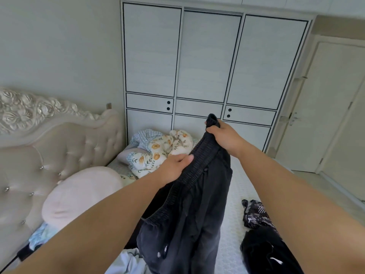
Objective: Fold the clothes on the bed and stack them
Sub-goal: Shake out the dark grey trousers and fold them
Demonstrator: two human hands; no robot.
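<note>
A pair of dark grey trousers (193, 214) with an elastic waistband hangs in the air above the bed (237, 194). My right hand (223, 137) grips one end of the waistband, held higher and farther out. My left hand (175, 167) pinches the waistband lower down, thumb on top. The legs hang down toward the bottom edge of the view. On the mattress to the right lie a black patterned garment (255, 214) and a black garment with a white logo (266, 252). A pale grey garment (128, 262) lies below the trousers.
A floral quilt (164, 151) and a checked cloth (144, 135) are bunched at the far end of the bed. A pink pillow (79, 194) leans by the tufted headboard (49, 151). A white wardrobe (207, 66) stands behind, with a door (324, 107) at right.
</note>
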